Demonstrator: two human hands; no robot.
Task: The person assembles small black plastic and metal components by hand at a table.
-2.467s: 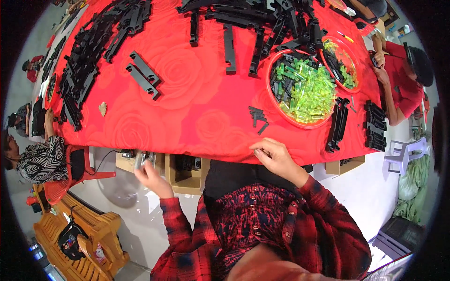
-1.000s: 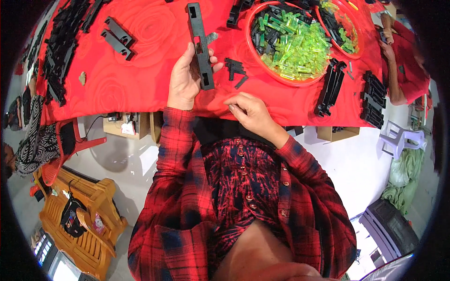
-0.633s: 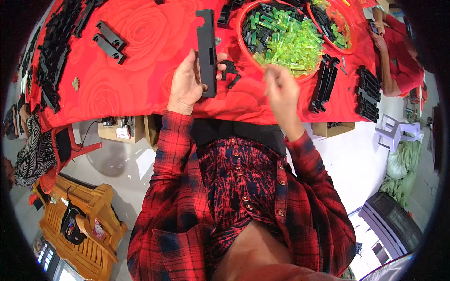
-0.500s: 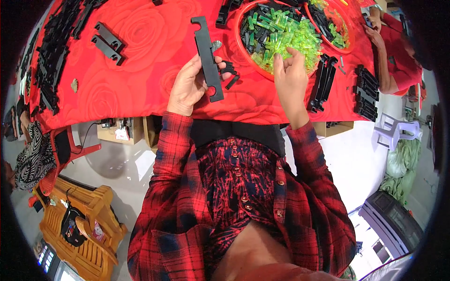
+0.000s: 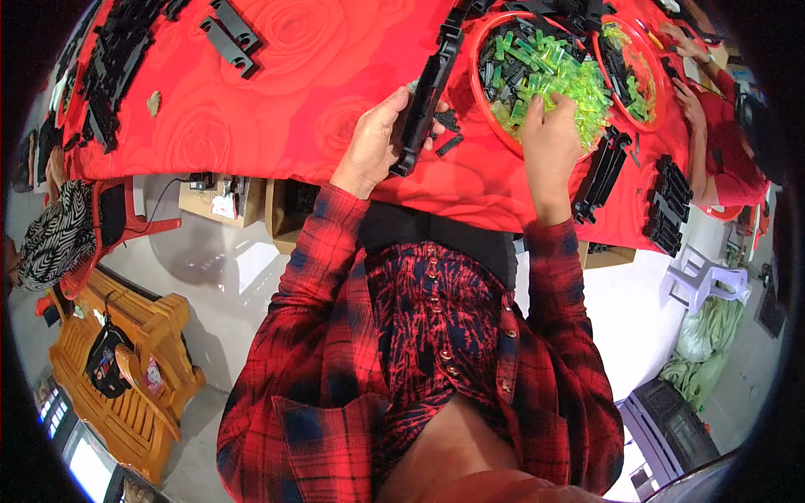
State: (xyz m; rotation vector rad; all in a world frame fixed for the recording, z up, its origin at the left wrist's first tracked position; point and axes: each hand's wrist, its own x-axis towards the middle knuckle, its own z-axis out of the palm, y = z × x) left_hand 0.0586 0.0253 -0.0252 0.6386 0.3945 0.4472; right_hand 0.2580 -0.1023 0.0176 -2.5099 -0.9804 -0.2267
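My left hand grips a long black plastic housing, tilted, with its hollow channelled side now showing. Small black plastic pieces lie on the cloth just beyond its fingertips. Over the near part of a red basin is my right hand, fingers bent and drawn together; whatever is between the fingertips is too small to make out. Translucent yellow-green plastic pieces fill much of the basin, with black pieces along its left and far sides.
A red flowered cloth covers the table. Black housings lie at the far left, a large pile beyond them, and more at right. A second red basin stands near another person's hands.
The black housing has turned in my left hand, from its flat face to its hollow side. My right hand's fingers have curled in over the basin. The whole view has shifted.
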